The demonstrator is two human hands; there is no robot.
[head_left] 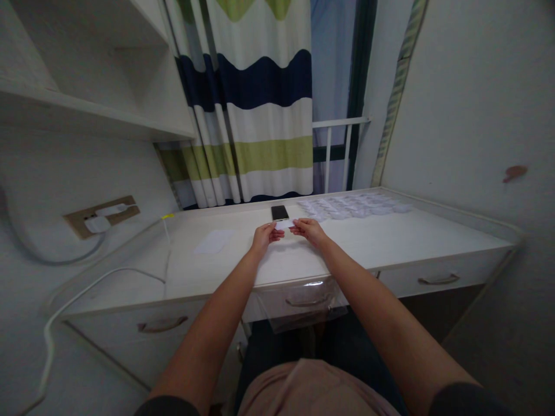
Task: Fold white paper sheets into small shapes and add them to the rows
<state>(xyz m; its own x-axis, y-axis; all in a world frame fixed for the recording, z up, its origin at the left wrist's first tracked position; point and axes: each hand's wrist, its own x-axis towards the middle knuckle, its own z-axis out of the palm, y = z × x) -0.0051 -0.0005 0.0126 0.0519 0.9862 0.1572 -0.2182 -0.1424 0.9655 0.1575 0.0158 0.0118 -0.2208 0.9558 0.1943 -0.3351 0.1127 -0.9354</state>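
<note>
Between my two hands, just above the white desk, is a small white piece that looks like folded paper (284, 224). My left hand (265, 236) pinches its left end, and my right hand (310, 230) is closed at its right end. Right behind it a dark phone (280, 212) lies on the desk. Several small white folded pieces (355, 205) are laid out in rows at the back right. A flat white sheet of paper (213, 241) rests to the left of my hands.
A clear plastic sheet (299, 303) hangs over the front edge of the desk (416, 237), before a drawer. A white cable (130, 270) runs across the left side. Chargers sit in the wall socket (102, 216). A striped curtain (269, 127) hangs behind.
</note>
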